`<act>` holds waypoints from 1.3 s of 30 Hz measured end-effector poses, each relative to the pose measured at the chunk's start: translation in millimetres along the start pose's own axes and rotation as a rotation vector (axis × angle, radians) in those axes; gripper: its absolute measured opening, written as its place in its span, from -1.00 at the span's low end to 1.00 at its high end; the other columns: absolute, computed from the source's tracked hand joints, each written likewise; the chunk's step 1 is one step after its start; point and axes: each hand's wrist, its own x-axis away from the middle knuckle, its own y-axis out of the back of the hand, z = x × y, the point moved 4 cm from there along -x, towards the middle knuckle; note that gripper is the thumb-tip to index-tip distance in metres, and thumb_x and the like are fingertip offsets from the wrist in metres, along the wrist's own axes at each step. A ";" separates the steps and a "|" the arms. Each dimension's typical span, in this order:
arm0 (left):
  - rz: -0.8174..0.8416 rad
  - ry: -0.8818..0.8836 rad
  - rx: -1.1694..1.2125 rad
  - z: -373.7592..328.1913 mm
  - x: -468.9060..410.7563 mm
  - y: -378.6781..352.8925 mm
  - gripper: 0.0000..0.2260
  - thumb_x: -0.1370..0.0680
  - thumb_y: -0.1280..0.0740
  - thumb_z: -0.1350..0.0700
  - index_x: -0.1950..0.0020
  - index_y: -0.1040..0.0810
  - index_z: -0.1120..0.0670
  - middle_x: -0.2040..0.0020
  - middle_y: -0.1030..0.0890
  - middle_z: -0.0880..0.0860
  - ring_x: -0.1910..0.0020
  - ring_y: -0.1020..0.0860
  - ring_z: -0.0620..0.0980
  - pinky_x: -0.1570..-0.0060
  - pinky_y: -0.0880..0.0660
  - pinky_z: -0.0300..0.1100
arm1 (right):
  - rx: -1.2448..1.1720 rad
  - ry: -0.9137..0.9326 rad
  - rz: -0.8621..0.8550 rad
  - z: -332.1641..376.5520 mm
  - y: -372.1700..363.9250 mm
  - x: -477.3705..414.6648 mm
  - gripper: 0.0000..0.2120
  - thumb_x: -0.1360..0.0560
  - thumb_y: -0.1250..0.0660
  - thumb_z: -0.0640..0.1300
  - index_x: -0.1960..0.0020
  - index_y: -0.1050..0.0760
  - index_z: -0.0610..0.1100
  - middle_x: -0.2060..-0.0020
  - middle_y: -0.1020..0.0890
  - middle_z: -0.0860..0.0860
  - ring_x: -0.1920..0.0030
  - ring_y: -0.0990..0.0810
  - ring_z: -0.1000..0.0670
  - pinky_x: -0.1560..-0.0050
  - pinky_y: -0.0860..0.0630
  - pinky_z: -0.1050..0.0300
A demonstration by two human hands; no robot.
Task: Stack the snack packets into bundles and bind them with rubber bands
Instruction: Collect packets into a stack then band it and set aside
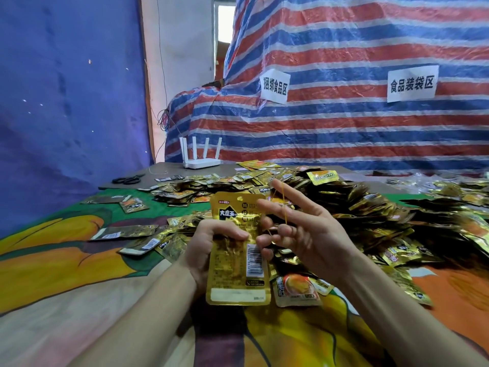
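Observation:
My left hand (pixel 209 245) grips a stack of gold snack packets (pixel 238 271) around its middle, held upright above the cloth, barcode side facing me. My right hand (pixel 299 229) is just right of the stack with its fingers spread, and a thin yellow rubber band (pixel 284 205) is stretched between them, running from a raised fingertip down to the lower fingers next to the packets' edge. A large heap of loose gold packets (pixel 344 207) lies behind and to the right of my hands.
The table carries a colourful printed cloth (pixel 66 260). Single packets (pixel 124 231) lie scattered on the left. Black scissors (pixel 128 179) and a white router (pixel 201 154) sit at the far edge. A striped tarp (pixel 344 115) with paper signs rises behind.

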 end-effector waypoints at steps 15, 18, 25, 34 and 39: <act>-0.692 -0.549 0.303 -19.7 0.4 31.3 -0.80 -0.50 -0.25 0.34 -0.01 -0.62 0.20 0.19 -0.61 0.16 0.22 -0.59 0.15 0.06 -0.57 0.01 | 0.578 -0.023 -0.214 -27.6 -22.7 6.2 -0.34 -0.23 -0.64 -0.15 -0.31 -0.60 0.06 -0.19 -0.65 -0.12 0.08 -0.76 -0.14 0.18 -0.70 0.02; -0.745 -0.578 0.327 -21.2 2.9 31.7 -0.80 -0.51 -0.29 0.33 -0.06 -0.64 0.20 0.09 -0.63 0.18 0.14 -0.61 0.18 -0.02 -0.59 0.09 | 0.636 0.007 -0.178 -36.2 -32.1 5.7 -0.39 -0.30 -0.64 -0.19 -0.27 -0.61 0.20 -0.25 -0.58 0.01 0.03 -0.75 -0.04 0.14 -0.69 0.05; -0.568 -0.463 0.348 -9.9 -11.7 20.9 -0.75 -0.60 -0.27 0.21 -0.27 -0.54 0.18 -0.13 -0.65 0.23 -0.07 -0.64 0.24 -0.22 -0.54 0.23 | 0.747 0.129 -0.232 -46.7 -36.9 3.2 -0.50 -0.34 -0.64 -0.25 -0.19 -0.57 0.02 -0.06 -0.69 0.10 -0.05 -0.70 0.04 0.00 -0.65 0.14; -0.423 -0.352 0.186 1.5 -22.3 19.7 -0.70 -0.64 -0.23 0.07 -0.12 -0.71 0.16 -0.04 -0.71 0.23 0.03 -0.69 0.19 -0.11 -0.61 0.09 | 0.836 0.242 -0.263 -40.2 -31.3 3.2 -0.46 -0.28 -0.67 -0.18 -0.20 -0.59 0.05 -0.16 -0.65 0.18 -0.20 -0.59 0.25 -0.10 -0.56 0.32; -0.410 -0.320 0.174 1.6 -22.1 18.3 -0.67 -0.65 -0.19 0.06 -0.16 -0.69 0.19 -0.11 -0.68 0.28 -0.03 -0.66 0.22 -0.22 -0.55 0.17 | 0.870 0.179 -0.282 -38.2 -24.2 -1.4 -0.55 -0.20 -0.53 0.22 -0.07 -0.61 0.18 -0.22 -0.58 0.04 -0.15 -0.61 0.19 -0.02 -0.56 0.32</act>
